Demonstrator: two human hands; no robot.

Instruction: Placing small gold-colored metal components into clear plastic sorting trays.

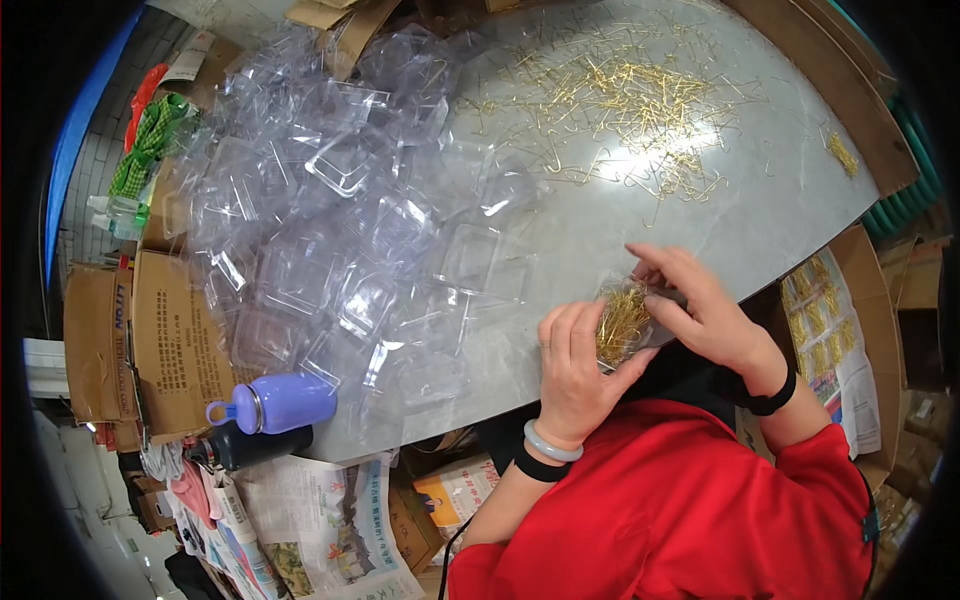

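Head view: left hand (578, 365) clamped on clear plastic box (648, 334) of thin gold-coloured metal hooks (622, 318), at near edge of grey table (765, 225); right hand (705, 312) touching box, grip unclear.

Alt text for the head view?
A person's left hand holds a clear plastic container of gold wire hooks, right hand touching it. On the gray table, more clear containers are heaped left; loose hooks scatter beyond the hands.
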